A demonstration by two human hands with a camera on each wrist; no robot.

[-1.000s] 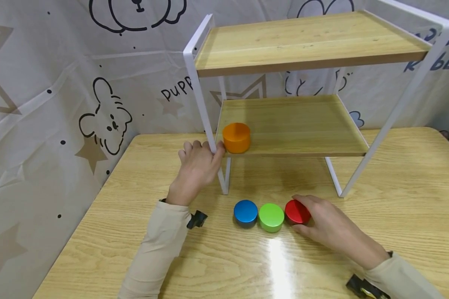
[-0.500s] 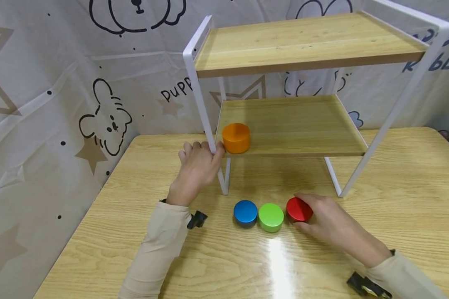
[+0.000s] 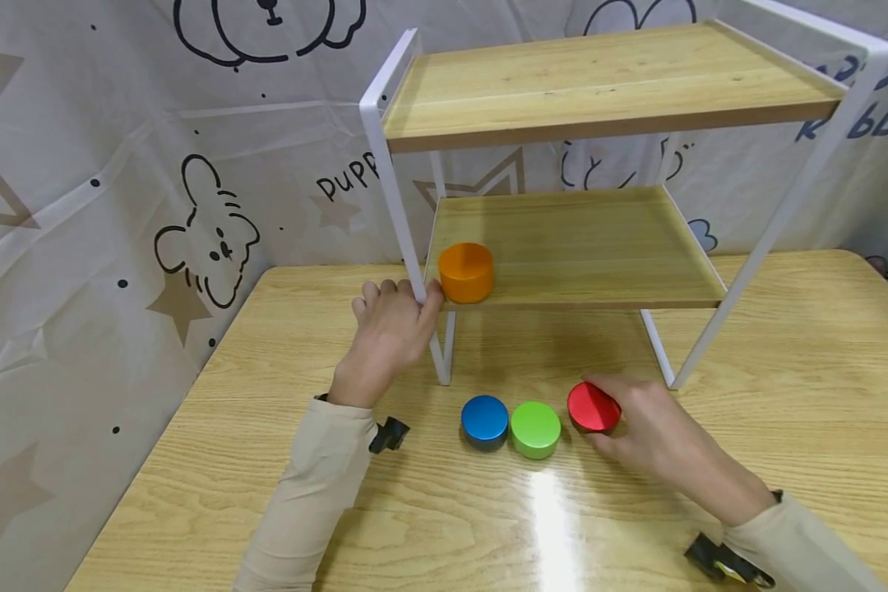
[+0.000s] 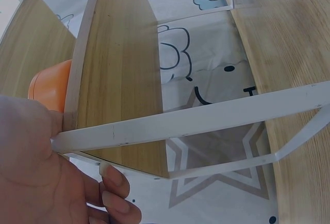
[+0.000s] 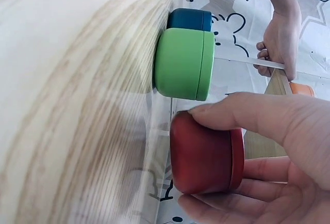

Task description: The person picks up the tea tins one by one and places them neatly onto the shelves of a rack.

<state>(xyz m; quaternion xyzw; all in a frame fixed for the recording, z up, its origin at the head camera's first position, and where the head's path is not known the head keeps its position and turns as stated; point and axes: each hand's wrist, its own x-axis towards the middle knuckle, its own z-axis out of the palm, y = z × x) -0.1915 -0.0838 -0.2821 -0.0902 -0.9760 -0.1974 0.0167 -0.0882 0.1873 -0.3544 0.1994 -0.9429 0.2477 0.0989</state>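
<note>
My right hand (image 3: pixel 654 440) pinches a small round red tin with a lid (image 3: pixel 594 407) between thumb and fingers. In the right wrist view a gap shows between the red tin (image 5: pixel 201 154) and the table. To its left, a green tin (image 3: pixel 536 427) and a blue tin (image 3: pixel 485 418) stand side by side on the table. My left hand (image 3: pixel 390 329) grips the white front left post (image 3: pixel 396 205) of a two-tier shelf (image 3: pixel 599 238), its thumb at the lower board's corner. Right beside that thumb, an orange tin (image 3: pixel 466 273) sits on the lower board.
The shelf's upper board (image 3: pixel 607 82) overhangs the lower one, and its right front post (image 3: pixel 777 222) slants down to the table (image 3: pixel 252 460) behind my right hand. A patterned cloth (image 3: pixel 81 247) hangs behind and to the left.
My right hand has drawn the red tin away from the green one, slightly right and up in the head view. The left hand has kept its grip on the post.
</note>
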